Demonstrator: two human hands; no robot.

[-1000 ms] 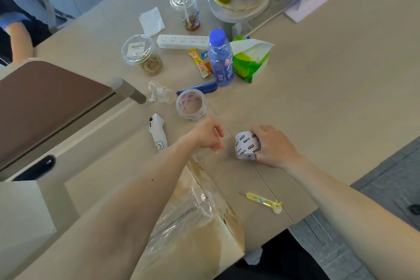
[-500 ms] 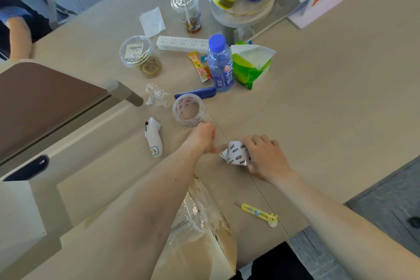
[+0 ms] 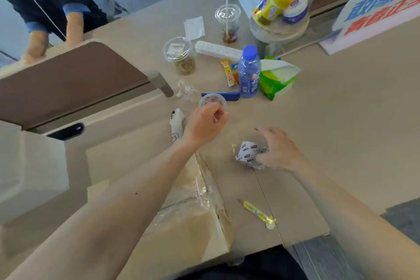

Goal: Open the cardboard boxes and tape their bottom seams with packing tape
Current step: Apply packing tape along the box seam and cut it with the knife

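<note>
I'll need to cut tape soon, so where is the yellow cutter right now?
Head view: the yellow cutter lies on the table near its front edge, right of the cardboard box and nearer the camera than the crumpled white wrapper.

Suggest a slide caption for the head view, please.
Left hand at the clear tape roll, right hand open beside a crumpled printed wrapper.
</note>
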